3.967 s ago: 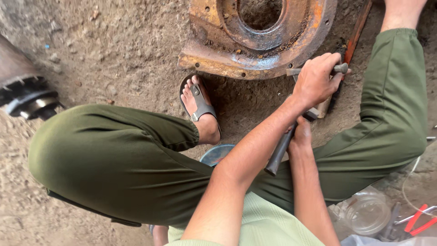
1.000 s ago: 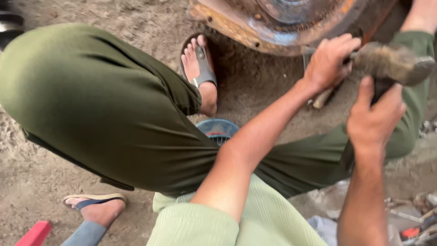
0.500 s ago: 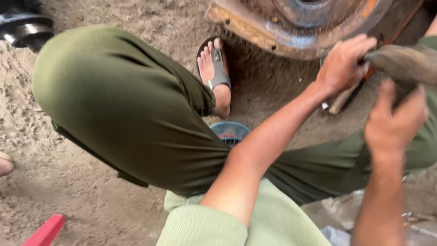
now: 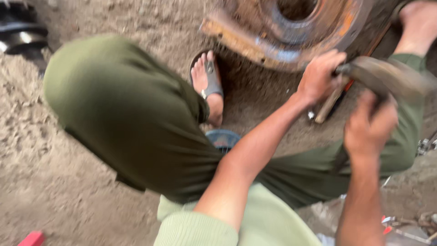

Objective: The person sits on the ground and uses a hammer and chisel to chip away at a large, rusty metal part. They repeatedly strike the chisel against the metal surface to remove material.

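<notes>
Left hand point(image 4: 321, 77) at 2 o'clock, fingers closed round thin rod point(image 4: 328, 104) beside rusty hub point(image 4: 291, 34). Right hand point(image 4: 369, 127) wrapped on hammer point(image 4: 387, 77), head blurred. Hammer likely heavy, stiff; grip low on handle. Sandalled foot point(image 4: 208, 84) at 12.

1. An open-air repair yard, seemingly for vehicles or machinery: a person is squatting in sandals on bare dirt ground point(image 4: 54, 182).
2. A large rusty metal housing point(image 4: 282, 32) is lying directly on the earth.
3. A dark machine part point(image 4: 20, 34) is sitting at the upper left.
4. Scraps and clutter point(image 4: 409, 223) are littering the lower right corner.
</notes>
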